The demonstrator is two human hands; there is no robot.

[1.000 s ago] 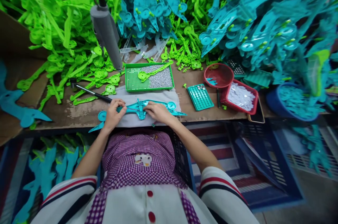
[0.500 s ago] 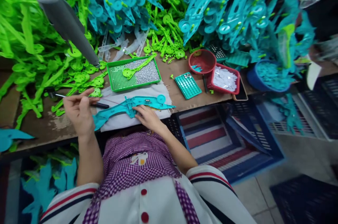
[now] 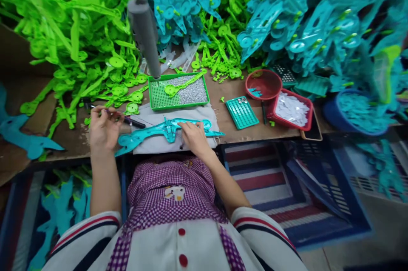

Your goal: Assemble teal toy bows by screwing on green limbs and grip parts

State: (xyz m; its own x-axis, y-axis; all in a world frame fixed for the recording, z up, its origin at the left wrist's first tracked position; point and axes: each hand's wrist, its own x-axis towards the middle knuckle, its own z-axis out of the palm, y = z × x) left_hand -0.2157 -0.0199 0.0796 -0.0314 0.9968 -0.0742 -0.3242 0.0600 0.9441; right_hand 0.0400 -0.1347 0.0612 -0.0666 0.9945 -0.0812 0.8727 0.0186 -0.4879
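A long turquoise plastic shell [image 3: 145,132] lies lengthwise on a white cloth [image 3: 149,148] at the table's front edge. My right hand [image 3: 194,138] is closed over its right half, fingers bent down onto it and hiding that stretch. To the left, my left hand [image 3: 103,128] has its fingers curled round a slim tool that looks like a small hammer. Its black handle [image 3: 135,122] sticks out to the right of the fingers, and a thin metal shaft with a dark head shows to the left. Behind the shell stands a green tray [image 3: 153,107] of small metal screws, with a lime plastic piece [image 3: 183,84] across it.
A grey electric screwdriver [image 3: 145,32] hangs above the tray. Lime parts [image 3: 95,45] and turquoise shells [image 3: 318,28] are heaped behind. To the right are a turquoise grid tray [image 3: 242,112], a red bowl [image 3: 263,85], a red basket [image 3: 292,109] of white pieces and a blue tub [image 3: 357,111].
The view has swung left, so the scene sits further right. My right hand has moved along the shell, covering the metal insert seen before. My left hand stays at the slim tool.
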